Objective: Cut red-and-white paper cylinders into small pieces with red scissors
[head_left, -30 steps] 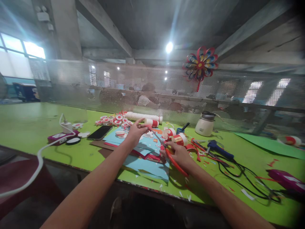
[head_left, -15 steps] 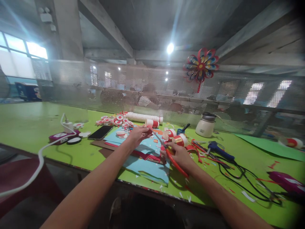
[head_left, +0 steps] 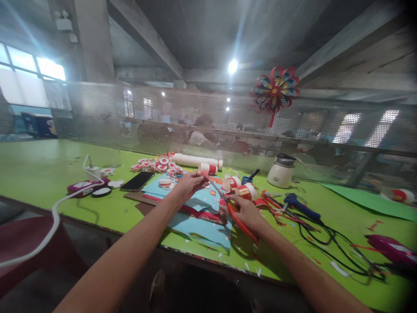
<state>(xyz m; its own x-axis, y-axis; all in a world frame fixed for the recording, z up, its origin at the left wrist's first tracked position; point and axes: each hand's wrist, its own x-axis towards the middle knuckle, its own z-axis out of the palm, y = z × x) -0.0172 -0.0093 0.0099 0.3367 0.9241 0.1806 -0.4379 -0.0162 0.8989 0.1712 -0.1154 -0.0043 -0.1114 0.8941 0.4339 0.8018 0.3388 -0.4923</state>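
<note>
Both forearms reach away from the near edge of the green table (head_left: pixel 42 174) and converge over a pile of blue paper sheets (head_left: pixel 198 226) lying just past that edge. The right hand (head_left: pixel 245 209) is closed around the red handles of a pair of scissors (head_left: pixel 228 204), knuckles up, wrist low over the paper. The scissors' long axis runs from the handles at near right to the blade tips at far left, pointing up toward the other hand. The left hand (head_left: pixel 189 182) is held a little farther off and to the left, fingers pinched shut on a small red paper piece (head_left: pixel 205 175) that meets the blade tips; whether the blades are parted or closed on it cannot be told. Just right of the scissors sit red-and-white paper cups (head_left: pixel 246 190) among red scraps. Farther right a blue glue gun (head_left: pixel 298 203) lies with its black cable (head_left: pixel 332 243) looping toward the near right. To the left of the paper are a black phone (head_left: pixel 137 181) and a white cable (head_left: pixel 48 226). At the far side stand a roll of white cups (head_left: pixel 195 160), a cream pot (head_left: pixel 280 171) and a mesh screen (head_left: pixel 97 113), with a paper pinwheel (head_left: pixel 274 91) hung on it.
</note>
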